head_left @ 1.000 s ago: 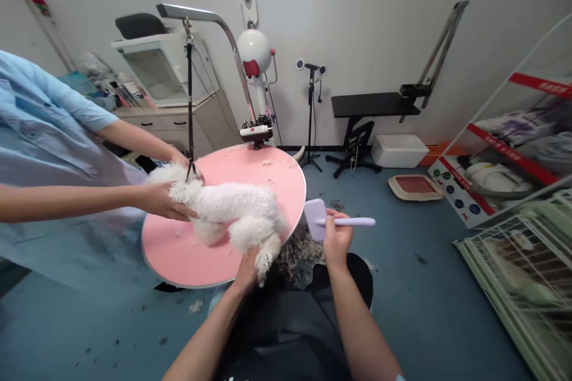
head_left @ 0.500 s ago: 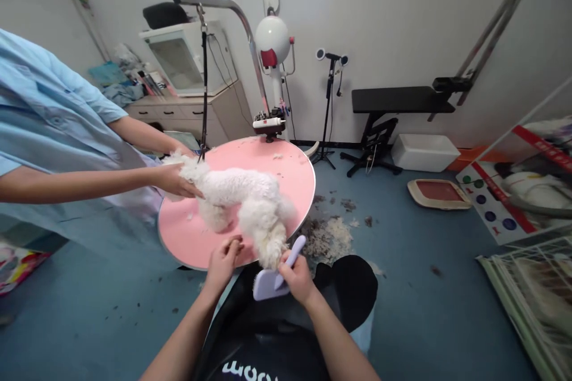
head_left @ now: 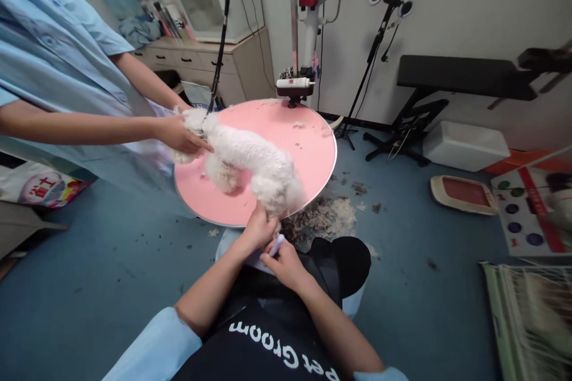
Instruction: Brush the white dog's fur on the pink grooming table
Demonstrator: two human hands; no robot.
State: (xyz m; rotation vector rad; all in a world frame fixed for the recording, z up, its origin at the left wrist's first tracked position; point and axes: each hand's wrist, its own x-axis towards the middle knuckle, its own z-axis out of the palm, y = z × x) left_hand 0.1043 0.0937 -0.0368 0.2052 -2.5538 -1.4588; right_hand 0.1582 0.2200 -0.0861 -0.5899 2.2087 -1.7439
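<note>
A white fluffy dog stands on the round pink grooming table, its rear toward me. My left hand is closed around one of its hind legs at the table's near edge. In my right hand is a lavender slicker brush, gripped by the handle just below the left hand. The brush's head is mostly hidden behind my hands. At the far left end of the dog, another person's hand holds it around the head and neck.
A black leash hangs down to the dog's neck. Beyond the table stand a tool holder, a lamp tripod and a black table. Cut fur lies on the floor beside a black round stool seat.
My left hand has moved right and taken hold of the dog's hind leg. The brush in my right hand has shifted in under that leg. The view has tilted down and swung left.
</note>
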